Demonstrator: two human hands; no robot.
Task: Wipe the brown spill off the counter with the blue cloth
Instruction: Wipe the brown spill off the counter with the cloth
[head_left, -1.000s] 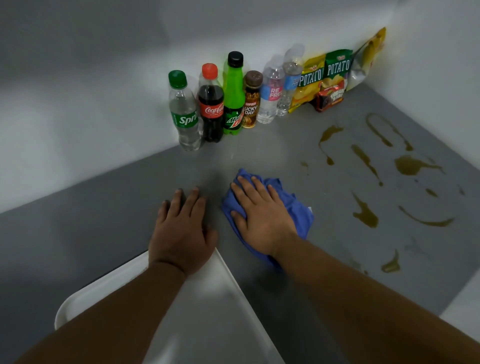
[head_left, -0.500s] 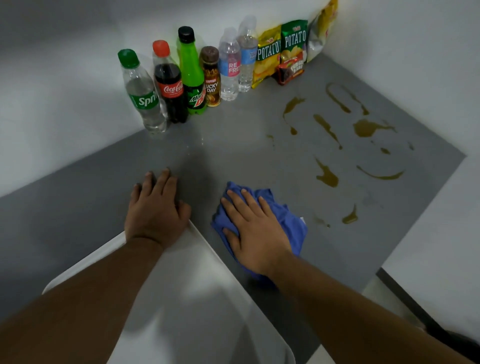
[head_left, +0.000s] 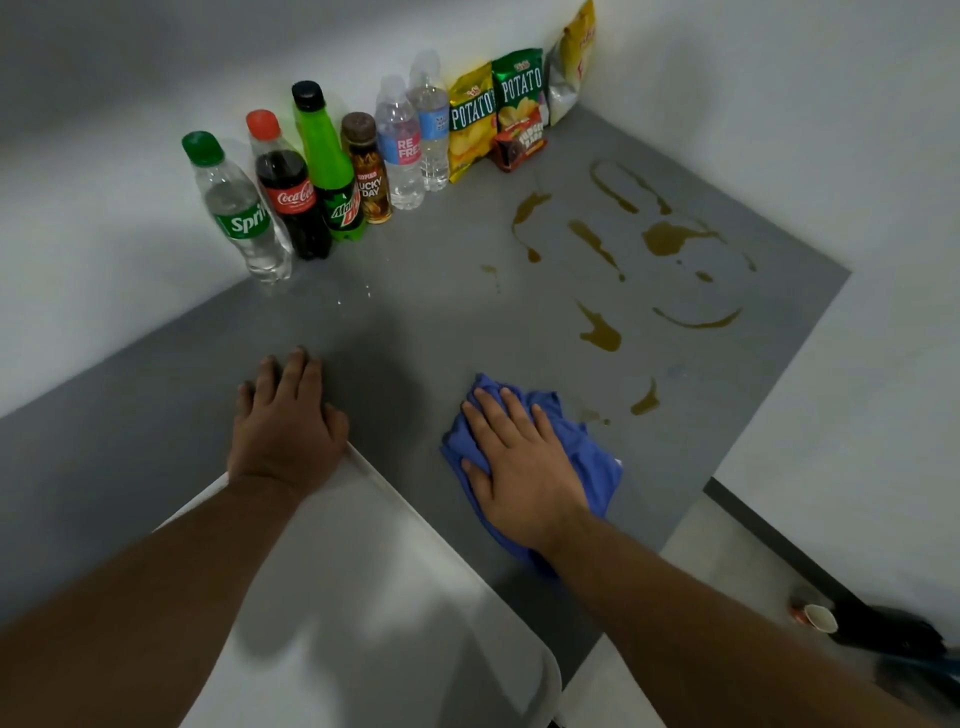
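A crumpled blue cloth (head_left: 592, 457) lies on the grey counter (head_left: 415, 322), and my right hand (head_left: 519, 462) presses flat on it with straight fingers. Brown spill (head_left: 602, 335) marks the counter in several streaks and puddles beyond and to the right of the cloth; the nearest drops (head_left: 597, 415) sit just past the cloth's far edge. My left hand (head_left: 285, 421) rests flat on the counter to the left, its heel over the corner of a white tray (head_left: 363, 597).
Several drink bottles (head_left: 291, 208) stand in a row along the back wall, with snack bags (head_left: 493, 109) in the corner. White walls close off the back and right. The counter's right edge drops to a floor with a paper cup (head_left: 818, 618).
My right hand has slid the cloth to the right, nearer the spill. The view has shifted toward the counter's right edge. My left hand stays put.
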